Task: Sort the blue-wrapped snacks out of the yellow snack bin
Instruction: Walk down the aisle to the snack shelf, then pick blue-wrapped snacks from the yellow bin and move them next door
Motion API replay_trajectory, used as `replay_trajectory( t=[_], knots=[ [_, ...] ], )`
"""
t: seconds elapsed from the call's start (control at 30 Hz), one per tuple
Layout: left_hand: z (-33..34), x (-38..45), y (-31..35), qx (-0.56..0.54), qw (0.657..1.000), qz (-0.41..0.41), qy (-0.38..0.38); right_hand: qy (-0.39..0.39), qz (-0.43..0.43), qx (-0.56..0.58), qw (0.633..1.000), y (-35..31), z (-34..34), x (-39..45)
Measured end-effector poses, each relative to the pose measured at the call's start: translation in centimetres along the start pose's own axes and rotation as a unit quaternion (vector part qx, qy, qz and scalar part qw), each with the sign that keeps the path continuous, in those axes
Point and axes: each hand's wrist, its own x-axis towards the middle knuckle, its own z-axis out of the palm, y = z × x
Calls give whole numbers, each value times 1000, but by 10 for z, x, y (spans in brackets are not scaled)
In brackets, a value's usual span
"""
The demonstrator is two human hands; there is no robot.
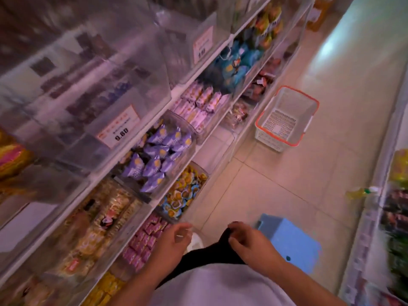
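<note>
A clear bin (204, 173) on the lowest shelf holds yellow-wrapped snacks (186, 192) mixed with several blue-wrapped snacks (170, 206). My left hand (174, 239) hovers below and in front of that bin, fingers loosely apart, holding nothing. My right hand (249, 241) is further right, over my knee, with its fingers pinched on the black trouser fabric (212, 252). Neither hand touches the bin. The picture is smeared by motion.
A white basket with an orange rim (287, 115) stands on the tiled floor up the aisle. A blue plastic stool (289, 241) sits by my right hand. Bins of purple packs (159, 155) and pink sweets (143, 241) flank the yellow bin. Another shelf (379, 206) lines the right side.
</note>
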Motion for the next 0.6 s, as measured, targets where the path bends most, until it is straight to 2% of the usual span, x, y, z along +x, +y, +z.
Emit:
replay_trajectory(
  t=[0.23,0.37,0.47,0.6],
  knots=[
    [2,36,10,56,997,-37,42,-128,-98,-163,973,-32,-52,99],
    [17,64,13,71,987,-86,119,-191,-169,-248,935,-37,-68,173],
    [46,94,11,105,972,-112,178,-271,-224,-312,883,-31,-75,234],
    [80,136,-3,176,957,-124,195,-370,-309,-407,776,-15,-65,301]
  ],
)
